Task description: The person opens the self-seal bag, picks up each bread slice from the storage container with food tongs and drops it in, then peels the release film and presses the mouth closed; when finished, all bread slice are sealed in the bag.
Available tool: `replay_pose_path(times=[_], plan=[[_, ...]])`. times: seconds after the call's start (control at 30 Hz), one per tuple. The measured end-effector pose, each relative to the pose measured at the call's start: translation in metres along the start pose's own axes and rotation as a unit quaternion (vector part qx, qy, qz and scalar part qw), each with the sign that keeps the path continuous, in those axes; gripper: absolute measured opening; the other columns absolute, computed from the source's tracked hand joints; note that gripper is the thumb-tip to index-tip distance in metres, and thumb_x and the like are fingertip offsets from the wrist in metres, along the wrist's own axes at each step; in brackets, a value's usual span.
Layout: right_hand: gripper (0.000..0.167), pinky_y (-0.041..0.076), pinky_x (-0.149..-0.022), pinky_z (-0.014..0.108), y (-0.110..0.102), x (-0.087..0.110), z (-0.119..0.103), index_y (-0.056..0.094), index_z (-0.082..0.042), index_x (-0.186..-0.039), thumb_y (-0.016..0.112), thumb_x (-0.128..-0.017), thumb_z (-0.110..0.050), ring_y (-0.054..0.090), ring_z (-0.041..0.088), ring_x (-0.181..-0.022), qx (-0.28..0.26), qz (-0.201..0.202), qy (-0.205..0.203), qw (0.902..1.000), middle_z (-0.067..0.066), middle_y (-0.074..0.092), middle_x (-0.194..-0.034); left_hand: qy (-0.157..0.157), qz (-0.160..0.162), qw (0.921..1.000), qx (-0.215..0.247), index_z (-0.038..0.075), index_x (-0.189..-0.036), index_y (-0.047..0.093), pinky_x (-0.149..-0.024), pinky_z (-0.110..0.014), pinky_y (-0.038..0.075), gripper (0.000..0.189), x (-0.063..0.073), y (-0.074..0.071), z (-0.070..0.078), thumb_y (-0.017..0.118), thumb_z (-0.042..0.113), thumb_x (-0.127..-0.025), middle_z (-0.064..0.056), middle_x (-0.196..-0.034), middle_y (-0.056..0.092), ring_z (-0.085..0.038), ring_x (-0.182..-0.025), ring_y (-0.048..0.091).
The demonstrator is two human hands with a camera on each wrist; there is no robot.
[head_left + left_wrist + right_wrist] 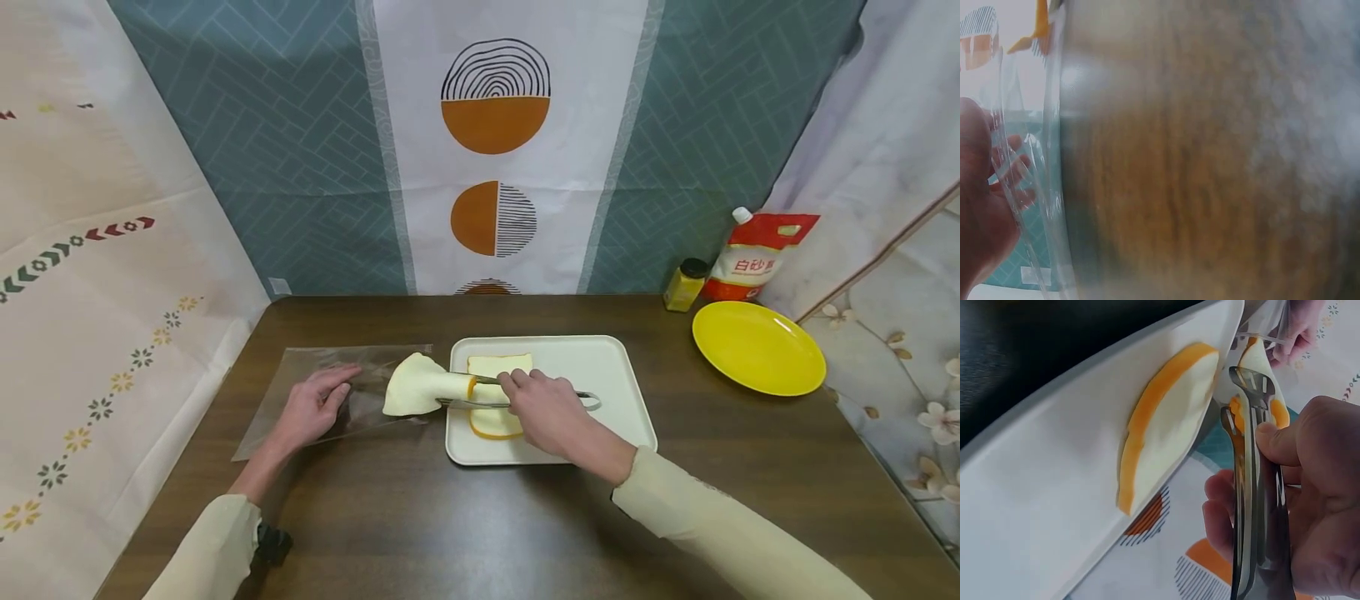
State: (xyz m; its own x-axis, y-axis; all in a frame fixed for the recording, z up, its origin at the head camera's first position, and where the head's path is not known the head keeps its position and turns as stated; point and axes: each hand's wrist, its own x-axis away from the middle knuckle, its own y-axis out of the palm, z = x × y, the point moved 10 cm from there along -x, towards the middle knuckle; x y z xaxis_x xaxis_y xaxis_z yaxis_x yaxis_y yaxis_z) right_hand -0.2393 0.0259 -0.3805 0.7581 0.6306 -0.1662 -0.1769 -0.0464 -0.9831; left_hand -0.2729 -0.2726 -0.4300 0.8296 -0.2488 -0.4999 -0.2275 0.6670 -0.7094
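Observation:
My right hand (551, 412) grips metal tongs (1260, 506). Their tips clamp a slice of bread (423, 385), which bends over with its wide end left of the tray. That end is over the clear plastic bag (273, 400), near its mouth; the head view does not plainly show whether it is inside. My left hand (315, 404) is at the bag, fingers curled at the film; in the left wrist view the fingers (1016, 165) show through the plastic. Another slice of bread (1169, 425) with an orange-brown crust lies flat on the white tray (592, 367), partly under the tongs.
A yellow plate (757, 346) stands at the right edge of the brown table (420, 533). Behind it are a yellow jar with a black lid (686, 285) and a red and white pouch (753, 258). Patterned cloths hang around the back and sides.

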Motion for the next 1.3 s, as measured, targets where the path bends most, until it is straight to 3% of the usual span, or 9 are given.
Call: replay_pose_path(times=[0.2, 0.4, 0.63, 1.0, 1.3], plan=[[0.031, 0.044, -0.044, 0.033, 0.008, -0.016, -0.008, 0.061, -0.007, -0.118, 0.073, -0.091, -0.018, 0.06, 0.023, -0.074, -0.004, -0.023, -0.01, 0.9997, 0.003, 0.061, -0.092, 0.006, 0.006, 0.9999, 0.006, -0.001, -0.119, 0.071, -0.099, -0.023, 0.04, 0.028, 0.0, 0.001, 0.001, 0.064, -0.006, -0.092, -0.017, -0.122, 0.068, -0.037, -0.115, 0.061], [0.029, 0.044, -0.045, 0.034, 0.01, -0.034, -0.018, 0.061, -0.008, -0.116, 0.072, -0.092, -0.019, 0.059, 0.023, -0.073, -0.008, -0.026, -0.022, 0.9994, 0.001, 0.058, -0.089, 0.004, 0.013, 0.9999, 0.009, 0.0, -0.119, 0.071, -0.1, -0.032, 0.042, 0.029, -0.003, -0.001, 0.003, 0.064, -0.007, -0.092, -0.017, -0.122, 0.068, -0.038, -0.116, 0.06], [0.027, 0.048, -0.048, 0.037, 0.02, -0.05, -0.028, 0.061, -0.009, -0.115, 0.07, -0.092, -0.02, 0.061, 0.025, -0.075, -0.023, -0.043, -0.029, 0.9984, 0.002, 0.059, -0.091, 0.013, 0.03, 0.9991, 0.027, -0.003, -0.115, 0.072, -0.1, -0.011, 0.03, 0.029, -0.004, -0.002, 0.006, 0.065, -0.011, -0.088, -0.02, -0.118, 0.069, -0.04, -0.113, 0.061], [0.03, 0.051, -0.054, 0.037, 0.029, -0.07, -0.041, 0.061, -0.009, -0.121, 0.067, -0.094, -0.022, 0.061, 0.023, -0.082, -0.022, -0.074, -0.031, 0.9965, 0.001, 0.061, -0.098, 0.037, 0.04, 0.9971, 0.054, -0.006, -0.114, 0.071, -0.102, -0.01, 0.031, 0.03, -0.006, -0.003, 0.016, 0.064, -0.014, -0.087, -0.023, -0.118, 0.068, -0.043, -0.112, 0.061], [0.031, 0.054, -0.059, 0.04, 0.034, -0.079, -0.045, 0.061, -0.01, -0.122, 0.066, -0.095, -0.024, 0.062, 0.024, -0.088, -0.025, -0.088, -0.025, 0.9955, 0.001, 0.062, -0.104, 0.034, 0.057, 0.9963, 0.054, -0.007, -0.112, 0.072, -0.101, -0.01, 0.032, 0.028, -0.005, -0.007, 0.015, 0.063, -0.015, -0.087, -0.022, -0.116, 0.069, -0.041, -0.11, 0.062]])
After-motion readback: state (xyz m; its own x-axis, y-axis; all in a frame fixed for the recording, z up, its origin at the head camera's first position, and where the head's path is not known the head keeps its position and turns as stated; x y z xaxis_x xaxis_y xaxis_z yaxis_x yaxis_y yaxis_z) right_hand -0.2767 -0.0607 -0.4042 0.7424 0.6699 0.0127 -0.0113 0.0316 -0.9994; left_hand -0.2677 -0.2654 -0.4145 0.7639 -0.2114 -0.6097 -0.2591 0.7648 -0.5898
